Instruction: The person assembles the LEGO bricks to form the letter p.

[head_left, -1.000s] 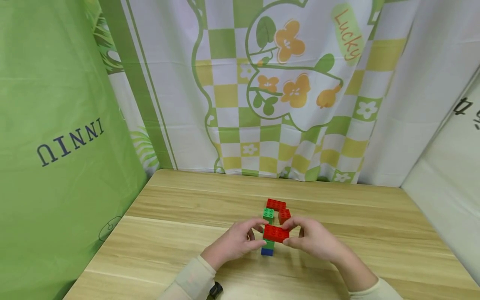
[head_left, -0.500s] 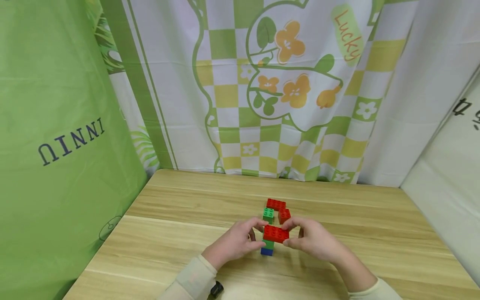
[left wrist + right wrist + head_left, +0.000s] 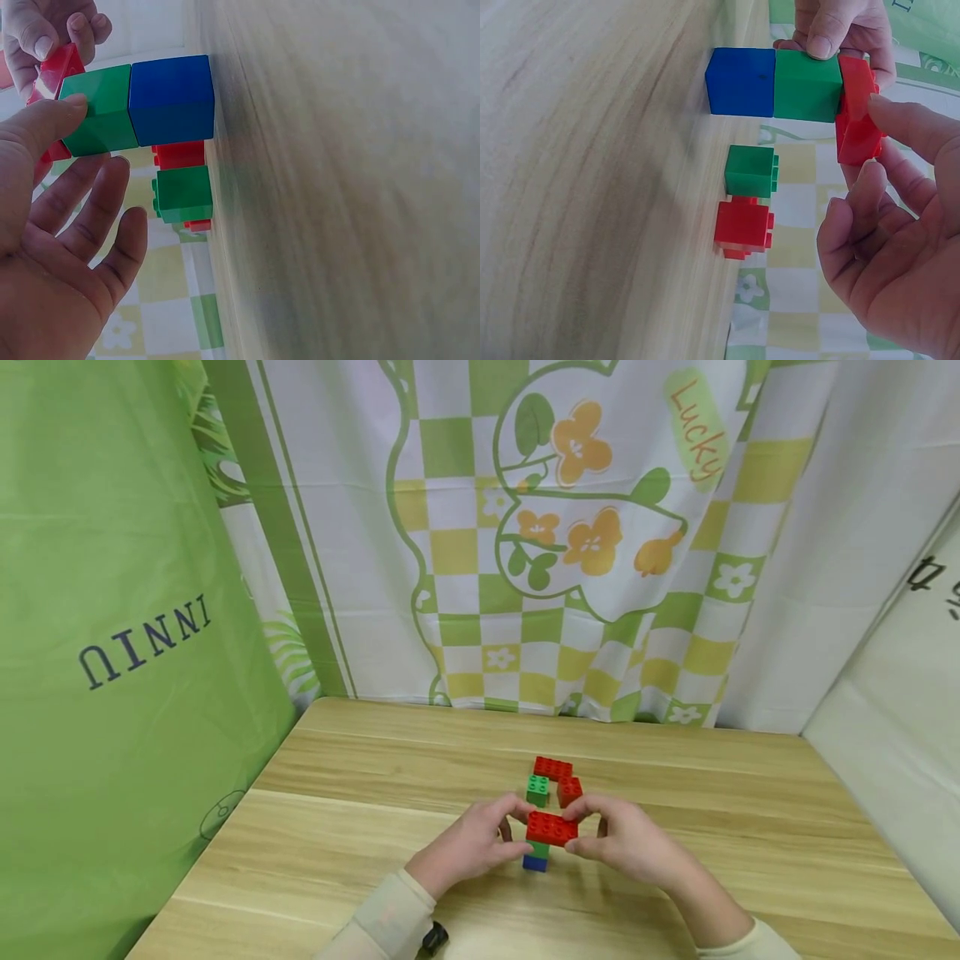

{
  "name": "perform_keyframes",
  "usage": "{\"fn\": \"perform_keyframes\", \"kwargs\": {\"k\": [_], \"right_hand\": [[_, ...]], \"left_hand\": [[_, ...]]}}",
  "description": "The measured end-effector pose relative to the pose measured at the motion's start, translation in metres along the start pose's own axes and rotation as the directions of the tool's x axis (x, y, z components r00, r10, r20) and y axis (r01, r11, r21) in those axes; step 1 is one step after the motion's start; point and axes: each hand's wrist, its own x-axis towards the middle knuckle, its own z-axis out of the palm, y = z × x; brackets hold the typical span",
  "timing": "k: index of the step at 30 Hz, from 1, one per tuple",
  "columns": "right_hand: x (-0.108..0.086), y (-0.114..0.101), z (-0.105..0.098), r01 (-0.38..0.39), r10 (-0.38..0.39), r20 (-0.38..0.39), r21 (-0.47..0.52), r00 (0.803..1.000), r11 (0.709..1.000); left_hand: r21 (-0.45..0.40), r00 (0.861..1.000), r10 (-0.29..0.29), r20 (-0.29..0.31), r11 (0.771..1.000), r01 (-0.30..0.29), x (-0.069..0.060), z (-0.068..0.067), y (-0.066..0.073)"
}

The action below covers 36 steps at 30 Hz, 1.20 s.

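Left hand (image 3: 471, 845) pinches one green block (image 3: 105, 116), right hand (image 3: 632, 845) one red block (image 3: 552, 829), above one blue block (image 3: 172, 101), near three more blocks (image 3: 537, 791)

Red brick (image 3: 552, 829), green brick (image 3: 109, 112), blue brick (image 3: 172, 101), checked curtain (image 3: 540, 628).

on the far checked curtain (image 3: 472, 627), orange-red lettering on a pale green patch (image 3: 716, 439) reads "lucky". the green curtain (image 3: 142, 760) at left bears dark letters reading "uinni". dark characters on the white curtain (image 3: 892, 668) at right are cut off and cannot be read.
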Motion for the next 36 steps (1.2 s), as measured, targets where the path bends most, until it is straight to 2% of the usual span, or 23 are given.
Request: {"fn": "perform_keyframes", "kwargs": {"k": [5,28,36], "right_hand": [[-0.0002,0.0023,0.0015,-0.009,0.009,0.001,0.015,1.000,1.000],[0.0009,0.0064,0.0034,-0.013,0.014,-0.014,0.040,1.000,0.999],[0.0019,0.0057,0.0023,-0.021,0.021,-0.010,0.061,1.000,0.998]], "left_hand": [[-0.015,1.000,-0.014,-0.003,1.000,0.014,-0.0001,-0.0001,0.0000],[-0.029,1.000,-0.013,-0.013,1.000,0.013,-0.0001,-0.0030,0.0005],[-0.041,1.000,-0.021,-0.001,0.999,0.021,-0.0006,-0.0010,0.0000]]}}
